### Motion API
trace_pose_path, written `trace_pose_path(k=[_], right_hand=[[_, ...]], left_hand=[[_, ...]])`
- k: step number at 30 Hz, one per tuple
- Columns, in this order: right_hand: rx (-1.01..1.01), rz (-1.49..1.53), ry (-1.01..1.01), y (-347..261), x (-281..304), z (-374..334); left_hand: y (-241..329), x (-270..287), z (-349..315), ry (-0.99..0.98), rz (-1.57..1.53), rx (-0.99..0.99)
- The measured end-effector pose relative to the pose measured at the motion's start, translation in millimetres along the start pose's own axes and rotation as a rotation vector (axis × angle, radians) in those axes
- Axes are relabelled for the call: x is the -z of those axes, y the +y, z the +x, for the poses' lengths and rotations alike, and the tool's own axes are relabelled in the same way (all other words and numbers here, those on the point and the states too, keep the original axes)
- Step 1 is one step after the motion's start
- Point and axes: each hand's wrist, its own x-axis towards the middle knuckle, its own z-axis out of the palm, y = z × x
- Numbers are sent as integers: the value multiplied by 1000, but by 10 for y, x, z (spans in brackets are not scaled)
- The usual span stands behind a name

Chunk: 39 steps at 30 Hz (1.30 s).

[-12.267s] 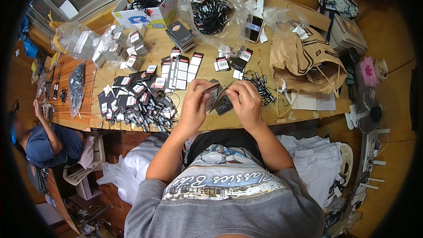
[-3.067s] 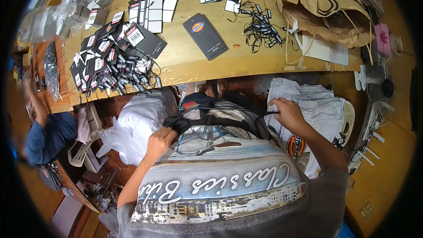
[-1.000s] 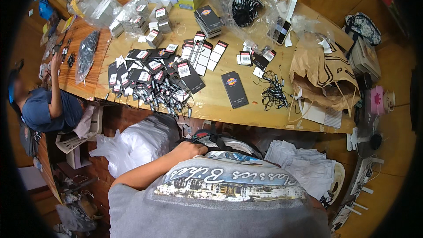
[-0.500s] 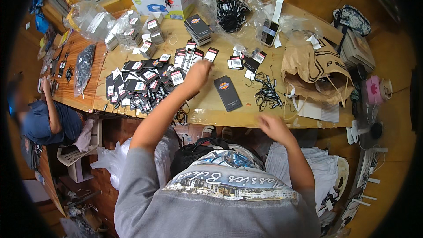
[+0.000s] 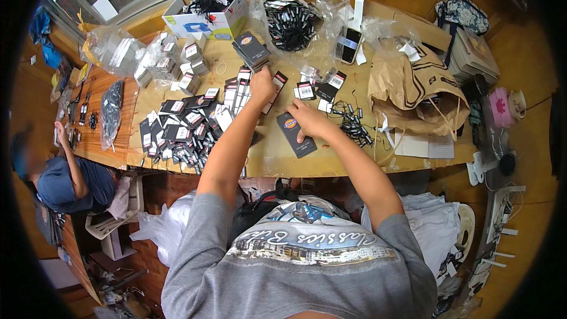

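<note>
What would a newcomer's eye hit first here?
Probably the sprawling heap of black-and-white cardboard tags at the left front of the wooden table. Then the crumpled brown paper bag with dark stripes, on the table's right side. Centrally, the right grip touches a flat black rectangular card.

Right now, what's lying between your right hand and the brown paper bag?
In the head view, a tangle of black cords lies between the right hand and the brown paper bag.
</note>
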Motion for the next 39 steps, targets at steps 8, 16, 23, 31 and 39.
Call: trace_pose_path(k=[8, 16, 23, 31, 39], right_hand=[[-71, 388, 415, 91, -84, 1], [-117, 405, 793, 370, -258, 1], [-121, 1219, 629, 126, 84, -87], [-393, 204, 623, 503, 91, 143], [-503, 445, 498, 627, 86, 263]], left_hand=[[145, 137, 54, 11, -122, -59], [333, 483, -167, 47, -481, -115], [440, 455, -805, -465, -1338, 352], [231, 490, -1017, -235, -1302, 404], [257, 493, -1084, -168, -1407, 504]])
